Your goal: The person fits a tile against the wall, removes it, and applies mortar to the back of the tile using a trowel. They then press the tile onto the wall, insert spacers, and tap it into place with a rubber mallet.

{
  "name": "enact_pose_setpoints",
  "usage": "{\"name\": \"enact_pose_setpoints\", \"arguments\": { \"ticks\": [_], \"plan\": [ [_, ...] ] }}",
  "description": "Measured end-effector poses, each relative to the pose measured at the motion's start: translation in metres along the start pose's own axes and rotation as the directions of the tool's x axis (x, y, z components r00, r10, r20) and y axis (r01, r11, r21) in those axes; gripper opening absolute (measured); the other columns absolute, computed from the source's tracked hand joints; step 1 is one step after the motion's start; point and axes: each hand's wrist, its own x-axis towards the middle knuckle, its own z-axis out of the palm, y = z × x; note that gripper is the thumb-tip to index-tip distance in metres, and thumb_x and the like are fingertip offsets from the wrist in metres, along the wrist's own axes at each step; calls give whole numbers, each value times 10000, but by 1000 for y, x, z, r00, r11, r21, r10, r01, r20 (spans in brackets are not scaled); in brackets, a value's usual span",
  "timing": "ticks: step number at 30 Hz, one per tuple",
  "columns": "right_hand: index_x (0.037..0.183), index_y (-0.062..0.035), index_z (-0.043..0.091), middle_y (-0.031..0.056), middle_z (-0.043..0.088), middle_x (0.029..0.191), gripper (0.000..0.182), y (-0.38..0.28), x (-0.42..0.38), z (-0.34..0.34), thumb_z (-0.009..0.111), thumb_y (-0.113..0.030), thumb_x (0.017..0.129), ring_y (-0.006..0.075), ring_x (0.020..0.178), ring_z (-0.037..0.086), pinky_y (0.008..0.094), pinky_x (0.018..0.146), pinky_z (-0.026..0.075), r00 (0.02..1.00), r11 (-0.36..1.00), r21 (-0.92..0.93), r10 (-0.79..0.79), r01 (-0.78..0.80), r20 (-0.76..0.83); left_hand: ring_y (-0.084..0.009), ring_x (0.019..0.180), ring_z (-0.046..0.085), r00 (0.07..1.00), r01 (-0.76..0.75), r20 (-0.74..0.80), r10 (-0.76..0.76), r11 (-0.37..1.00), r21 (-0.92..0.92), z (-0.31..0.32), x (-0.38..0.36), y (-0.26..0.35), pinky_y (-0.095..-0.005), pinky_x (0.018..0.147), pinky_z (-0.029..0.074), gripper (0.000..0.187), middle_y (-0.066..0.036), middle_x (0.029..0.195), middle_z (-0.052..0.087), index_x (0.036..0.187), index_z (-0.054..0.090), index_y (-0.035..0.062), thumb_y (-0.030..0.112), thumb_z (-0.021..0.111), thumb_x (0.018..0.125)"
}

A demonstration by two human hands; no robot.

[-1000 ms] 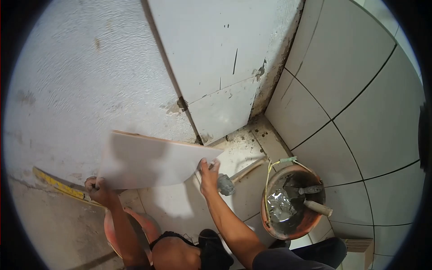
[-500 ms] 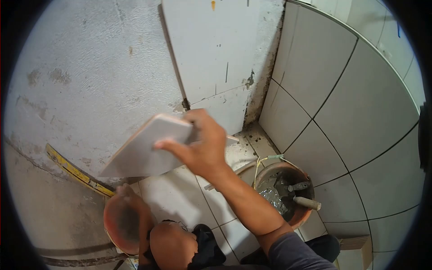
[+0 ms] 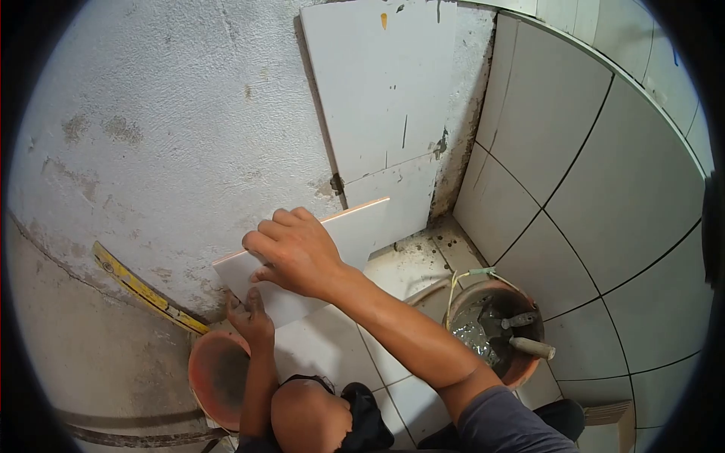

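— Item, station?
— One loose tile (image 3: 349,240), tilted, held before the wall (image 3: 189,143). Your right hand (image 3: 291,251) clamps its upper edge; your left hand (image 3: 253,320), its left edge.
— Step?
— Positioning, apparently; your next move probably calls for even, two-handed support.

Before the wall (image 3: 189,136), the tile (image 3: 347,240) has a spirit level (image 3: 143,290) left, the mortar bucket (image 3: 521,371) right.
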Motion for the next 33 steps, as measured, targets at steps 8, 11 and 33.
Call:
{"name": "enact_pose_setpoints", "arguments": {
  "ticks": [8, 11, 33],
  "plan": [
    [1101, -3, 500, 107, 525, 1009, 488, 23, -161, 92, 720, -245, 738, 192, 941, 489, 320, 794, 416, 209, 160, 811, 977, -562, -47, -138, 919, 508, 985, 93, -125, -116, 980, -179, -24, 20, -47, -247, 819, 408, 371, -103, 1056, 533, 1168, 417, -74, 161, 530, 904],
    [1148, -6, 470, 109, 502, 1056, 561, 36, -200, 138, 719, -303, 743, 172, 946, 485, 295, 772, 427, 307, 194, 664, 950, -723, 57, -138, 923, 503, 977, 94, -173, -127, 978, -187, -24, 26, -66, -258, 838, 399, 369, -101, 1066, 532, 1179, 414, -76, 153, 518, 909],
    [1418, -125, 135, 208, 80, 1445, 966, 102, -221, 226, 578, -641, 732, 364, 1333, 117, 453, 1015, 284, -73, -746, 591, 638, -308, 767, -156, 973, 496, 965, 170, -163, -204, 965, -198, -1, 35, -128, -278, 888, 366, 302, -119, 1088, 523, 1169, 430, -68, 73, 472, 905]
  ]
}}
